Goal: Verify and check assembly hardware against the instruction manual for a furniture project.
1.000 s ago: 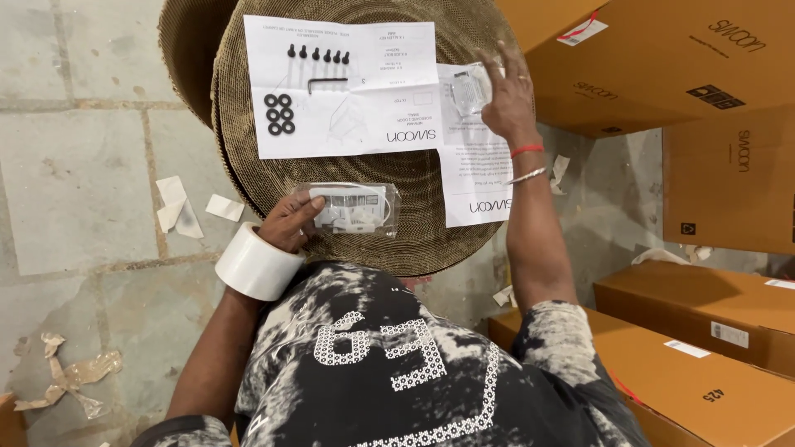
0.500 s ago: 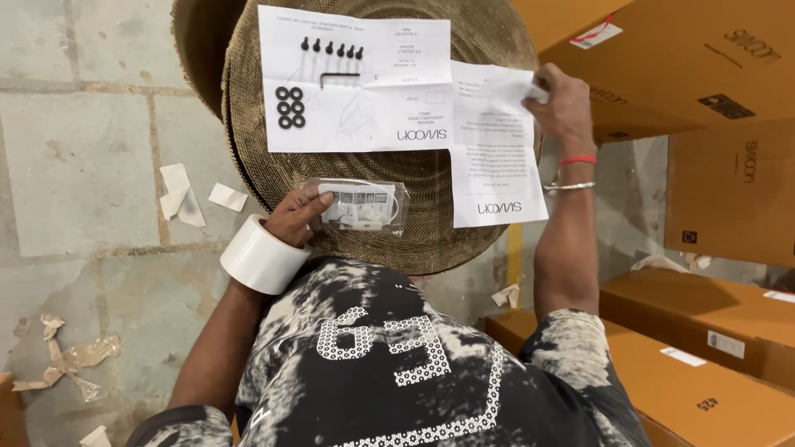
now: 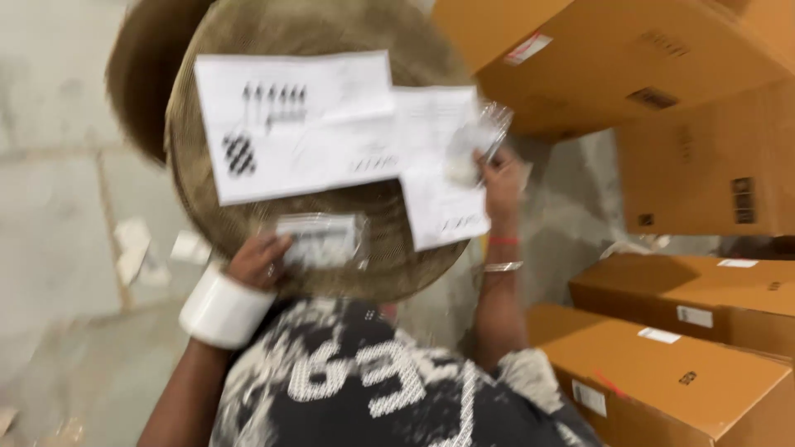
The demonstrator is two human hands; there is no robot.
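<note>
The left hand pinches a small clear plastic bag of parts against the near edge of a round woven seat panel, its fingers closed on the bag's left end. A roll of white tape sits around that wrist like a cuff. The right hand is raised at the panel's right side, its fingers closed on the edge of a white instruction sheet together with a second crinkled clear bag. The sheet lies unfolded across the far half of the panel, with a smaller folded leaf hanging toward the near right. The picture is blurred, so I cannot tell how firm either pinch is.

The risks, as I judge them: the sheet is held only at one edge, so it could slide or flap off the panel. The right hand grips two things at once, and the slick bag could slip out from between paper and fingers. The near bag could drop to the concrete floor among the paper scraps. Brown cardboard boxes crowd the right side, close to the right elbow.
</note>
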